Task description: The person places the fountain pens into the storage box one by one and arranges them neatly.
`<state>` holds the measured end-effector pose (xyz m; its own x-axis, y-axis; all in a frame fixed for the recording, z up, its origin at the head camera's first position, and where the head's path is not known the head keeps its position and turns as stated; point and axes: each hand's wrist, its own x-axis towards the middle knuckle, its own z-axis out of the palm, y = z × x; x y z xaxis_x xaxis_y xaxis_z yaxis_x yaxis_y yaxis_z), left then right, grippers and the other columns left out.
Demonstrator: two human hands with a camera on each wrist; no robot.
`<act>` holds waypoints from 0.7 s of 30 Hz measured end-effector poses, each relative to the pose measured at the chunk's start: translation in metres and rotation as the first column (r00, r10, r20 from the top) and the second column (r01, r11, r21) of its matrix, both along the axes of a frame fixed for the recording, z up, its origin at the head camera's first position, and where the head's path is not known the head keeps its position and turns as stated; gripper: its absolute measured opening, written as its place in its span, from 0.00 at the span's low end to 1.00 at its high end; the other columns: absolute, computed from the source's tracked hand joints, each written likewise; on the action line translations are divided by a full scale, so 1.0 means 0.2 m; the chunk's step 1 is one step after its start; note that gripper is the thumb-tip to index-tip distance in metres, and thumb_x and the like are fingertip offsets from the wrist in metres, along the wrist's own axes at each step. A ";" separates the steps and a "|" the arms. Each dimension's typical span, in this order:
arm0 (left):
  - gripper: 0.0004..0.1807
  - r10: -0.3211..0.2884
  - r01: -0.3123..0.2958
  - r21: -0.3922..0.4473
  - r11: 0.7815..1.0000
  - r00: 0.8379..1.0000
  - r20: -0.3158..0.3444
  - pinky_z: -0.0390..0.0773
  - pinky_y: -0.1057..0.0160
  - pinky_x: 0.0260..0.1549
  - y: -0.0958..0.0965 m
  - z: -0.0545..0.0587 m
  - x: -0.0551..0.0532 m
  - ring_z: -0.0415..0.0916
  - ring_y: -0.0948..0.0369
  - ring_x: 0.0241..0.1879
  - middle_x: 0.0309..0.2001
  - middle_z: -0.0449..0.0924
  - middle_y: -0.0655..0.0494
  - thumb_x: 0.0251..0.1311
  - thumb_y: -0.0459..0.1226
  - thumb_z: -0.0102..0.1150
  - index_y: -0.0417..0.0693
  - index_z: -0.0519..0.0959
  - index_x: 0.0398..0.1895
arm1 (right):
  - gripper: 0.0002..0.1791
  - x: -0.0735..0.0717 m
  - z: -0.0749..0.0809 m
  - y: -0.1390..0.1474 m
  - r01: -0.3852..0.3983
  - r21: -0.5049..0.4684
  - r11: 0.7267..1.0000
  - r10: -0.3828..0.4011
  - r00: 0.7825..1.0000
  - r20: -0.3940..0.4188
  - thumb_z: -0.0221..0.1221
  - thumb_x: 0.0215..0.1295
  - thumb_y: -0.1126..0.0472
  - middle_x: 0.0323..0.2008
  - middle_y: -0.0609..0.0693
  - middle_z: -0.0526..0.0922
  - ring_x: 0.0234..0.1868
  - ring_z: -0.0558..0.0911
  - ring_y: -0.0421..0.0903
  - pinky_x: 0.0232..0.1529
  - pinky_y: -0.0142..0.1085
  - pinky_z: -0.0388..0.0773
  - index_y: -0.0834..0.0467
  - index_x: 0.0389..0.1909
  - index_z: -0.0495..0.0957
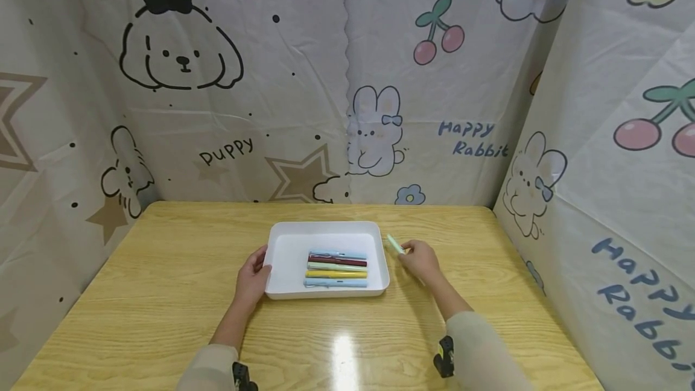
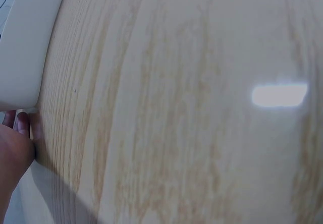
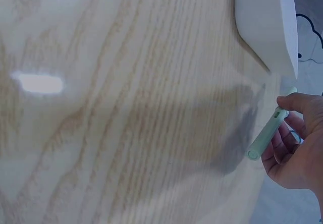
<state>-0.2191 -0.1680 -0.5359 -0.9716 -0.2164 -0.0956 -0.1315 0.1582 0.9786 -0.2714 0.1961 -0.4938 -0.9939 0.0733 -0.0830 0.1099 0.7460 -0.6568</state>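
Note:
A white tray (image 1: 282, 288) rests on the table with several capped pens lying side by side in its right part. Among them are a dark red pen (image 1: 347, 262), a yellow pen (image 1: 336, 274) and a light blue pen (image 1: 336, 283). My left hand (image 1: 251, 279) grips the tray's left edge, with the thumb at the rim; in the left wrist view that hand (image 2: 15, 148) shows at the tray's corner. Just beyond the tray's right side, my right hand (image 1: 420, 260) pinches a light green pen (image 3: 266, 135) between thumb and fingers, held slantwise above the table.
The wooden table (image 1: 179, 258) extends around the tray. A printed cloth (image 1: 293, 65) hangs behind it, and another cloth wall (image 1: 608, 198) closes off the right side. Dark wrist cameras (image 1: 444, 357) sit at both sleeves.

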 end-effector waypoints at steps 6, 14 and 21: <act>0.27 -0.003 0.003 0.011 1.000 1.000 -0.004 0.65 0.49 0.61 0.00 0.00 0.00 0.61 0.47 0.64 0.67 0.61 0.40 0.66 0.30 0.40 0.44 0.59 0.69 | 0.18 -0.01 0.05 0.00 -0.027 0.007 1.000 0.027 1.000 -0.001 0.60 0.57 0.62 0.28 0.53 0.77 0.24 0.72 0.42 0.23 0.29 0.68 0.64 0.48 0.78; 0.27 -0.001 0.001 0.018 1.000 1.000 -0.004 0.65 0.49 0.61 0.00 0.00 0.00 0.61 0.47 0.64 0.66 0.61 0.40 0.66 0.30 0.41 0.44 0.59 0.69 | 0.18 -0.02 0.07 0.00 -0.071 0.043 0.997 0.071 0.997 -0.005 0.61 0.56 0.62 0.29 0.53 0.78 0.26 0.73 0.43 0.24 0.30 0.69 0.64 0.48 0.78; 0.27 -0.004 0.004 0.012 1.000 1.000 -0.004 0.65 0.49 0.61 0.00 0.01 0.00 0.61 0.47 0.63 0.66 0.61 0.40 0.65 0.30 0.41 0.44 0.59 0.69 | 0.17 -0.02 0.11 0.00 -0.115 0.054 0.992 0.116 0.993 -0.015 0.61 0.57 0.62 0.28 0.53 0.77 0.26 0.72 0.44 0.25 0.30 0.68 0.64 0.47 0.79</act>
